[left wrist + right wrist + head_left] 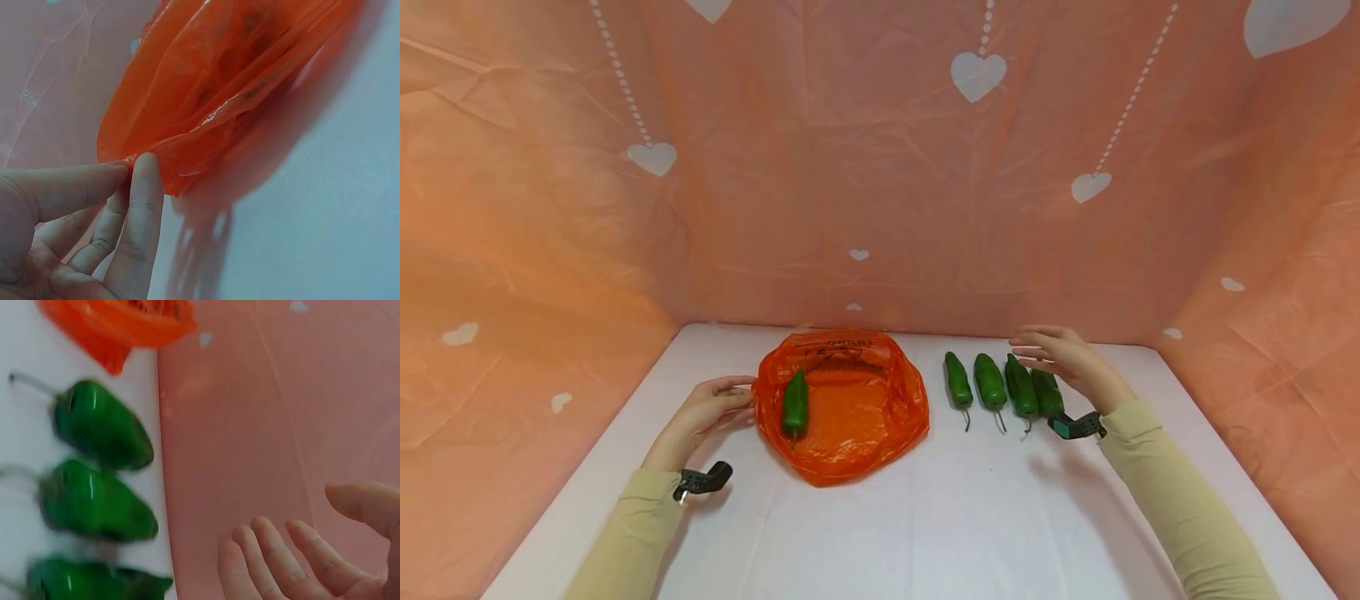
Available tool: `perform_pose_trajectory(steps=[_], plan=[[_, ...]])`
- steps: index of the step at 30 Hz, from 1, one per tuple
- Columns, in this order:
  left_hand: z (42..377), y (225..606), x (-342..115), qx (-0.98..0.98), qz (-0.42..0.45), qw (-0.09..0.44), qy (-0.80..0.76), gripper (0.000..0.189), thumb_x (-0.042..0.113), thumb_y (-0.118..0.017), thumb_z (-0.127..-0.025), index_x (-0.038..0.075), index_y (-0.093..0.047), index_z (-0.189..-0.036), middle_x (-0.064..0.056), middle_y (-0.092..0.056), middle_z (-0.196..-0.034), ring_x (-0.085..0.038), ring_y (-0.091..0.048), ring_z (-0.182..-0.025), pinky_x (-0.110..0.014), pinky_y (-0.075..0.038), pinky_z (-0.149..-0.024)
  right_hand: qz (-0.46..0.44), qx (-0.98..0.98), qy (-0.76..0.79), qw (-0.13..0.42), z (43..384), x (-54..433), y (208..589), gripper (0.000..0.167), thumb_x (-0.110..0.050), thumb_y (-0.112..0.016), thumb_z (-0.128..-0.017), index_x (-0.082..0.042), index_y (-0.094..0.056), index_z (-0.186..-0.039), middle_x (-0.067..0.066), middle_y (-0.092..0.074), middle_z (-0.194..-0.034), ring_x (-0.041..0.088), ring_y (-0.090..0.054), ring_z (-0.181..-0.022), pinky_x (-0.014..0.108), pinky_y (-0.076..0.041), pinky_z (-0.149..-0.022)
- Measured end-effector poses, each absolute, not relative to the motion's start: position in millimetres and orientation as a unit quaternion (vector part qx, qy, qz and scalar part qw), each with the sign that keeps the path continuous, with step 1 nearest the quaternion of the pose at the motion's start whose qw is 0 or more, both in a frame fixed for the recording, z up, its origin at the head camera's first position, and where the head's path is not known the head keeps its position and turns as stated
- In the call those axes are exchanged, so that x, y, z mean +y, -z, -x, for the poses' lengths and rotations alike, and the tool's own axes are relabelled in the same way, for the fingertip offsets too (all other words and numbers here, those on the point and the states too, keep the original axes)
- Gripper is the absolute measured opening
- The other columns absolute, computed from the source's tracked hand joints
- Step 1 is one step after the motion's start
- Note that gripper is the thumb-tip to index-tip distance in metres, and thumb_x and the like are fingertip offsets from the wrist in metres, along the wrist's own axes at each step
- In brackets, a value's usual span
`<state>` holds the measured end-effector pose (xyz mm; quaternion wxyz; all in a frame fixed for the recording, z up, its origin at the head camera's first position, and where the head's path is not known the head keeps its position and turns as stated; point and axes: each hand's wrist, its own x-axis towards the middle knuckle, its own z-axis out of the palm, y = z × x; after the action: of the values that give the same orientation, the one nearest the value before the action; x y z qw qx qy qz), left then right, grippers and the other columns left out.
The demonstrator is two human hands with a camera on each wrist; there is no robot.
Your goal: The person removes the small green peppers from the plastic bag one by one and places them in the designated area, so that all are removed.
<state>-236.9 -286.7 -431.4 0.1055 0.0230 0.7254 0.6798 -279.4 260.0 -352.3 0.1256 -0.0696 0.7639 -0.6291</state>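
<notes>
An orange plastic bag (850, 425) lies spread open on the table, with one green pepper (795, 406) inside its left part. At the bag's left rim my left hand (711, 412) pinches the thin plastic between thumb and finger; the left wrist view shows the pinched edge (140, 159) up close. My right hand (1063, 358) is raised above the right end of a row of several green peppers (990, 382). Its fingers are loosely spread and hold nothing. The rightmost pepper (1047, 393) is partly hidden beneath that hand and wrist.
The white table (917, 517) is enclosed by orange cloth walls (895, 208) printed with white hearts. Both wrists carry small black cameras (1075, 426). Pepper stems point toward the table's near side.
</notes>
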Motion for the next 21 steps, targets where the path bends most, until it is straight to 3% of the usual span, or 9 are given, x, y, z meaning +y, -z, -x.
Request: perform_pose_trajectory(steps=[7,21], plan=[[238.3,430.8,-286.1,0.726,-0.009,0.105,-0.679,0.046,0.006,-0.054,-0.098,-0.011,-0.038,-0.137,-0.012,-0.065,-0.106,-0.021,-0.068,-0.086,-0.043,-0.053,-0.087,0.117,0.738,0.649,0.143,279.8,231.1,353.7,0.048,-0.016,-0.049,-0.101,0.009,-0.036,-0.140,0.028,-0.035,-0.143,0.041,-0.038,-0.130,0.048,-0.034,-0.108],[238.5,430.6,-285.9,0.724,-0.021,0.109,-0.681,0.047,0.002,-0.055,-0.096,-0.013,-0.038,-0.136,-0.010,-0.067,-0.098,-0.020,-0.068,-0.084,-0.042,-0.054,-0.085,0.153,0.696,0.675,0.192,278.3,168.0,357.1,0.045,-0.012,-0.044,-0.102,0.008,-0.034,-0.141,0.030,-0.037,-0.142,0.045,-0.038,-0.129,0.050,-0.034,-0.107]])
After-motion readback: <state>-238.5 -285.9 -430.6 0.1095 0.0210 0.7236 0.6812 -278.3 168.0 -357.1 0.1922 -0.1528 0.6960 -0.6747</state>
